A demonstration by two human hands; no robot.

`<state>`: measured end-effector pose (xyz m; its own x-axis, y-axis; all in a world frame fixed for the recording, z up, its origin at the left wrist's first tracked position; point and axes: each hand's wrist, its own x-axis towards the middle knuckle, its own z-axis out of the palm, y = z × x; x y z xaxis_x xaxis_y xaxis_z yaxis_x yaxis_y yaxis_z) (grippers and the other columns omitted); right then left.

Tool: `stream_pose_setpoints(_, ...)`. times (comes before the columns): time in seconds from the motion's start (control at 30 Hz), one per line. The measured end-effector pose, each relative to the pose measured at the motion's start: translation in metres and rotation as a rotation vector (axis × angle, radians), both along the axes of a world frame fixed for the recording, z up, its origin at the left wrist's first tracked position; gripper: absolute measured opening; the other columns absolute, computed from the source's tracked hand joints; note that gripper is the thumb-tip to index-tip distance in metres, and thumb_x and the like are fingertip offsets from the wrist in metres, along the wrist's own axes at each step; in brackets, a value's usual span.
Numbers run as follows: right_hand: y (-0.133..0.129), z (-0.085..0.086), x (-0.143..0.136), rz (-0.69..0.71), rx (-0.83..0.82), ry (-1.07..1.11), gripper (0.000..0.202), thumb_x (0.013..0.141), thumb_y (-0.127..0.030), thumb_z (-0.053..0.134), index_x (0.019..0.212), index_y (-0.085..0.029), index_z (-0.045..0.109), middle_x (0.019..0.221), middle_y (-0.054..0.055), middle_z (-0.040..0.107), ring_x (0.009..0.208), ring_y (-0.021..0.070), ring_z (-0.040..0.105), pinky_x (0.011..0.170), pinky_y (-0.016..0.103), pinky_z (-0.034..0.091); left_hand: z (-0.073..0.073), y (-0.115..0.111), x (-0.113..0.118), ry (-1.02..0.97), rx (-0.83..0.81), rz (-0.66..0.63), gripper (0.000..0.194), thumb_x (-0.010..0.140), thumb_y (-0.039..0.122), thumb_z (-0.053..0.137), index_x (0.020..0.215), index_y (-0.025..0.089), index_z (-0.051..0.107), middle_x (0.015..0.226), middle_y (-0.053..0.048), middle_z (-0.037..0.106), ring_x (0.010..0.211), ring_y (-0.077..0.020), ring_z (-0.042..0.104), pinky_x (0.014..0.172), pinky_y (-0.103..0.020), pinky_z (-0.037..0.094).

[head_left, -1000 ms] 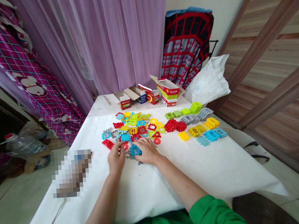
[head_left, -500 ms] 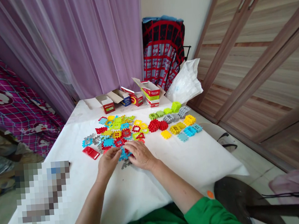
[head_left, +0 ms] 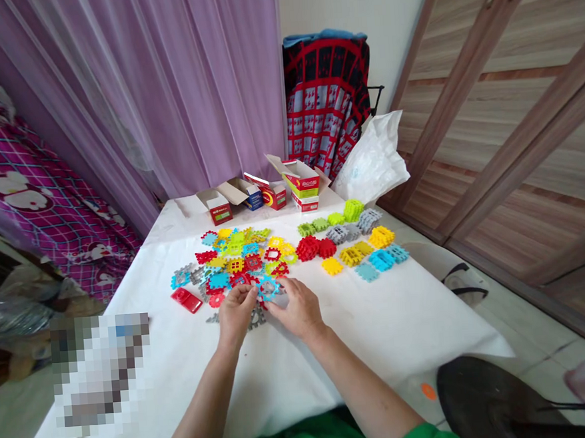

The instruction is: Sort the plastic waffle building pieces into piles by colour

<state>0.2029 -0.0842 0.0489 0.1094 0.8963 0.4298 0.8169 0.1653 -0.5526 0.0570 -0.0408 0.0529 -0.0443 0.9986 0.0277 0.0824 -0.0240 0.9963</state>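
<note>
Holding blue openwork pc (head_left: 269, 289) in R hand (head_left: 299, 308), w/ thumb below & fingers curved over its far side. Pressing thumb & fingers of L hand (head_left: 237, 311) together at its left edge; can't tell if pinching it too or something small. Keeping blue openwork pc b/w both hands, at near edge of mixed pile (head_left: 234, 248) on white-covered counter (head_left: 380, 326). Just nearer than it, lying partly behind L hand: gray pcs (head_left: 257, 317). To left of hands, lying flat: red item (head_left: 187, 300). To right of pile, grouped by color: green pcs (head_left: 353, 211), gray stacks (head_left: 369, 220), red stacks (head_left: 307, 248), yellow pcs (head_left: 381, 237), blue stacks (head_left: 381, 260). Along far side: open cartons (head_left: 221, 212), w/ white bag (head_left: 372, 161) to their right.
</note>
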Motion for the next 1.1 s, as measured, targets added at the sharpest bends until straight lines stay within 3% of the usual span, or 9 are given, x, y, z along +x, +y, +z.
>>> stream_pose_setpoints(0.13, 0.001, -0.006, 0.010, -0.024, 0.039, 0.002, 0.039, 0.078, -0.035, 0.068, 0.114, -0.020, 0.061, 0.103, 0.006, 0.069, 0.092, 0.0200, 0.064, 0.086, 0.031, 0.049, -0.003, 0.003, -0.011, 0.193, 0.052, 0.000, 0.039, 0.071, 0.057, 0.064, 0.077, 0.019, 0.066, 0.063, -0.001, 0.068, 0.055, -0.0150, 0.062, 0.053, -0.024, 0.046)
stream_pose_setpoints(0.33, -0.005, -0.023, 0.044, -0.119, -0.012, -0.021, 0.038, 0.079, -0.033, 0.066, 0.114, -0.020, 0.061, 0.099, 0.006, 0.068, 0.084, 0.0179, 0.062, 0.079, 0.028, 0.048, -0.012, 0.012, -0.065, 0.770, 0.329, 0.224, 0.030, 0.085, 0.045, 0.052, 0.089, 0.023, 0.071, 0.077, -0.003, 0.073, 0.066, -0.0175, 0.064, 0.063, -0.026, 0.044)
stream_pose_setpoints(0.4, -0.008, -0.030, 0.051, -0.139, -0.063, -0.015, 0.039, 0.078, -0.033, 0.066, 0.115, -0.021, 0.060, 0.095, 0.004, 0.068, 0.080, 0.0165, 0.062, 0.075, 0.027, 0.047, -0.015, 0.014, -0.077, 0.850, 0.413, 0.276, 0.030, 0.086, 0.043, 0.049, 0.088, 0.022, 0.071, 0.077, -0.003, 0.073, 0.068, -0.0184, 0.064, 0.067, -0.028, 0.044)
stream_pose_setpoints(0.6, -0.012, -0.036, 0.078, -0.216, -0.053, -0.021, 0.036, 0.079, -0.037, 0.063, 0.112, -0.021, 0.062, 0.089, 0.002, 0.067, 0.072, 0.0151, 0.059, 0.070, 0.026, 0.046, -0.015, 0.015, -0.080, 0.866, 0.454, 0.222, 0.031, 0.085, 0.044, 0.048, 0.083, 0.023, 0.071, 0.076, -0.003, 0.074, 0.066, -0.0181, 0.062, 0.069, -0.029, 0.044)
stream_pose_setpoints(0.7, -0.017, -0.033, 0.119, -0.371, 0.048, -0.046, 0.036, 0.081, -0.041, 0.060, 0.109, -0.019, 0.063, 0.089, 0.005, 0.067, 0.074, 0.0171, 0.059, 0.073, 0.028, 0.047, -0.014, 0.014, -0.080, 0.831, 0.382, 0.244, 0.031, 0.083, 0.046, 0.049, 0.084, 0.025, 0.072, 0.074, -0.001, 0.072, 0.053, -0.0150, 0.056, 0.062, -0.029, 0.045)
stream_pose_setpoints(0.83, -0.027, -0.025, 0.190, -0.618, 0.117, -0.075, 0.043, 0.081, -0.047, 0.057, 0.111, -0.017, 0.063, 0.097, 0.009, 0.066, 0.081, 0.0204, 0.060, 0.078, 0.033, 0.047, -0.015, 0.015, -0.082, 0.796, 0.253, 0.275, 0.028, 0.081, 0.047, 0.052, 0.086, 0.027, 0.071, 0.075, -0.001, 0.072, 0.051, -0.0152, 0.055, 0.054, -0.028, 0.043)
stream_pose_setpoints(0.93, -0.031, -0.017, 0.232, -0.715, 0.042, -0.115, 0.045, 0.080, -0.047, 0.057, 0.113, -0.017, 0.064, 0.101, 0.009, 0.065, 0.085, 0.0217, 0.061, 0.079, 0.034, 0.047, -0.015, 0.016, -0.083, 0.758, 0.197, 0.303, 0.028, 0.079, 0.048, 0.053, 0.085, 0.027, 0.071, 0.077, -0.002, 0.072, 0.051, -0.0154, 0.056, 0.053, -0.029, 0.044)
stream_pose_setpoints(1.1, -0.028, -0.004, 0.266, -0.672, -0.146, -0.234, 0.042, 0.081, -0.044, 0.059, 0.115, -0.021, 0.066, 0.108, 0.009, 0.063, 0.097, 0.0235, 0.060, 0.082, 0.033, 0.046, -0.012, 0.017, -0.081, 0.733, 0.124, 0.364, 0.024, 0.074, 0.048, 0.057, 0.083, 0.030, 0.069, 0.077, 0.001, 0.073, 0.061, -0.0190, 0.061, 0.057, -0.030, 0.047)
